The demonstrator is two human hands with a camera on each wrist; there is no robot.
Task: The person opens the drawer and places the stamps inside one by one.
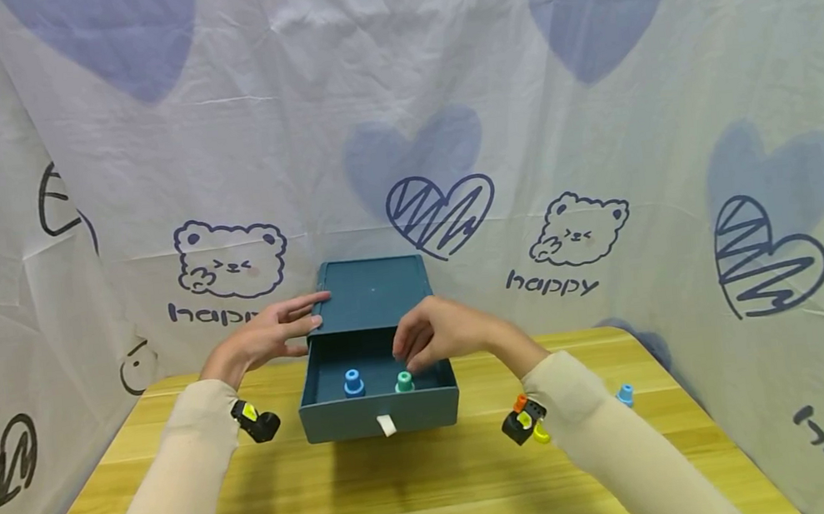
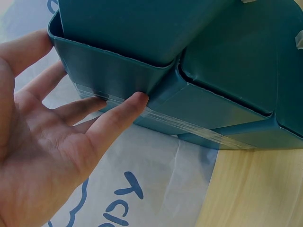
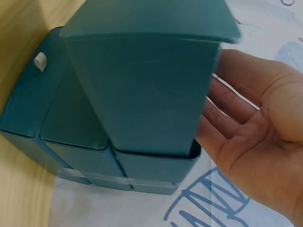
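Note:
A teal drawer unit (image 1: 378,290) stands on the table with its top drawer (image 1: 379,415) pulled out. Inside that drawer are a blue stepped, peg-like piece (image 1: 353,384) and a similar green piece (image 1: 405,382), both upright. My left hand (image 1: 262,337) rests spread fingers against the unit's left side; the left wrist view shows fingertips on the casing (image 2: 113,71). Over the drawer's right half, my right hand (image 1: 446,333) has loosely bent fingers, with thumb and forefinger apart just above the green piece. In the right wrist view the drawer wall (image 3: 147,90) hides the right fingertips.
On the wooden table (image 1: 407,492), a light blue piece (image 1: 625,394) stands at the right. A yellow piece (image 1: 541,433) lies partly behind the right wrist camera. Lower drawers with a white pull tab (image 3: 40,61) show in the right wrist view. A printed curtain (image 1: 326,157) hangs close behind the unit.

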